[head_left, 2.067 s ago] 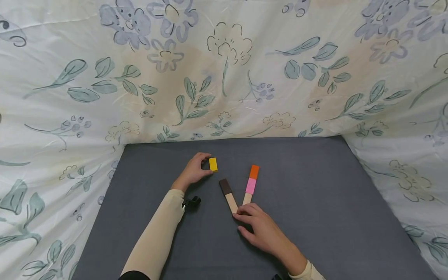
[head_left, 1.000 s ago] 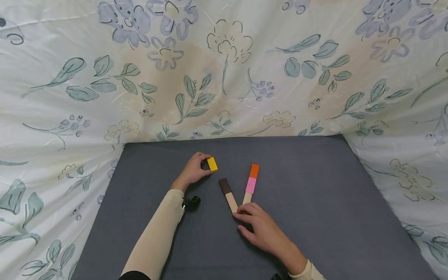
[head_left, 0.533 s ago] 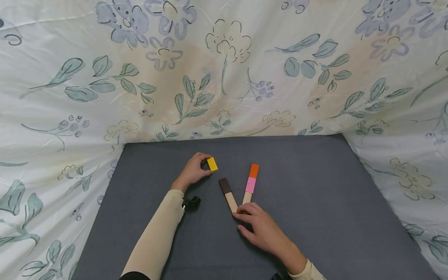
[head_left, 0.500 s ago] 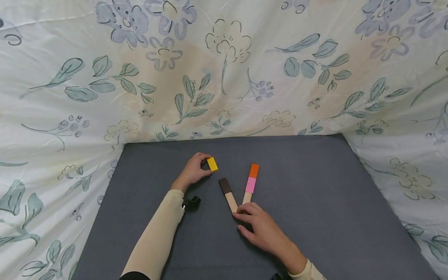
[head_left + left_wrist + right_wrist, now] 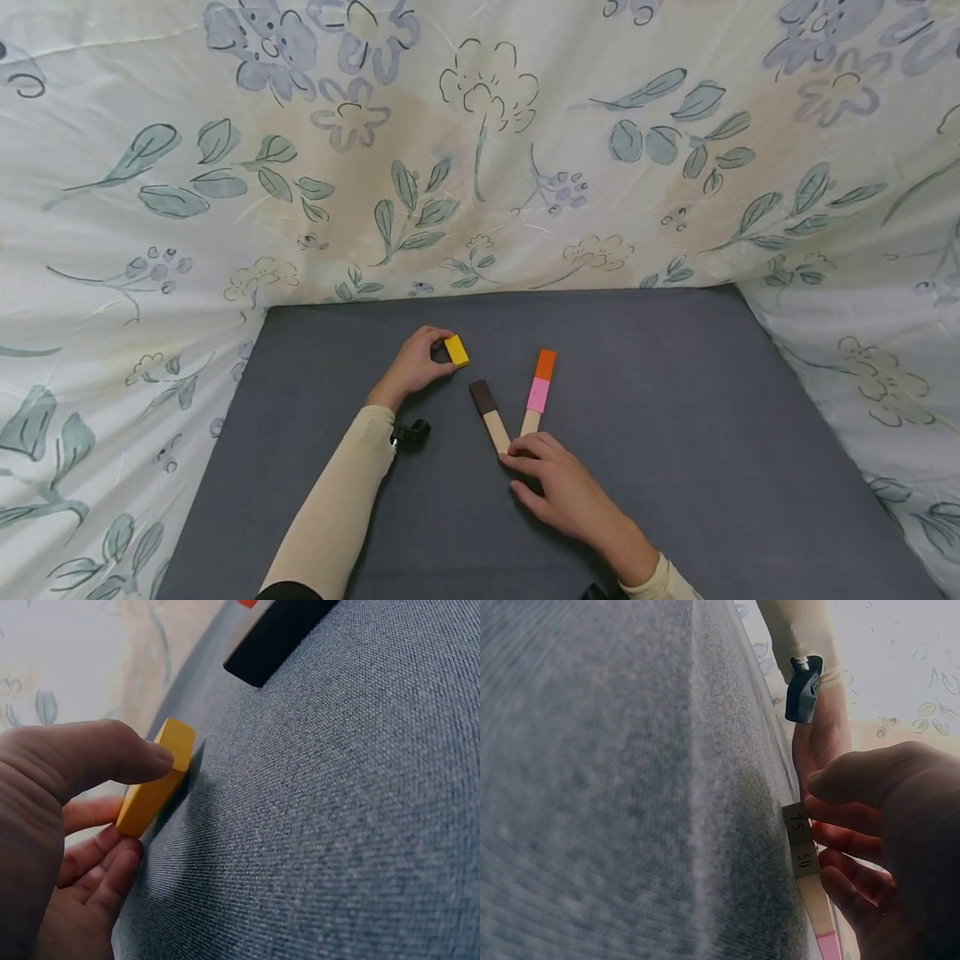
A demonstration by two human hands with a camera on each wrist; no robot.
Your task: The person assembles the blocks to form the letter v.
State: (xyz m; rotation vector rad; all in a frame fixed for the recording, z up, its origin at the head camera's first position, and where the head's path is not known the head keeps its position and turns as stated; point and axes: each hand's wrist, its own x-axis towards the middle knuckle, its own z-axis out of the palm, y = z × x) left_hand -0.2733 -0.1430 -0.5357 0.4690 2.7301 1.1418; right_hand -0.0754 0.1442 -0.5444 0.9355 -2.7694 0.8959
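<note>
In the head view my left hand (image 5: pixel 412 360) pinches a small yellow block (image 5: pixel 457 351) between thumb and fingers, just above the dark cloth. The left wrist view shows the thumb on one side of it and fingertips at its far end. My right hand (image 5: pixel 562 487) rests with relaxed fingers at the near ends of two rows of blocks that meet in a V. The left row has a dark brown block (image 5: pixel 483 398) and a pale wooden block (image 5: pixel 496 432). On the right lie an orange block (image 5: pixel 545 365), a pink block (image 5: pixel 537 396) and a pale wooden block (image 5: pixel 531 422).
Dark grey cloth (image 5: pixel 675 467) covers the table. White flowered fabric (image 5: pixel 480 233) hangs behind it and along both sides. A black wrist camera (image 5: pixel 411 434) sits on the left wrist. Block ends marked 75 (image 5: pixel 796 823) and 50 (image 5: pixel 803 860) show in the right wrist view.
Since the earliest frame the yellow block has turned slightly in my left fingers and now sits at a slant. My right hand and the block rows stay in place.
</note>
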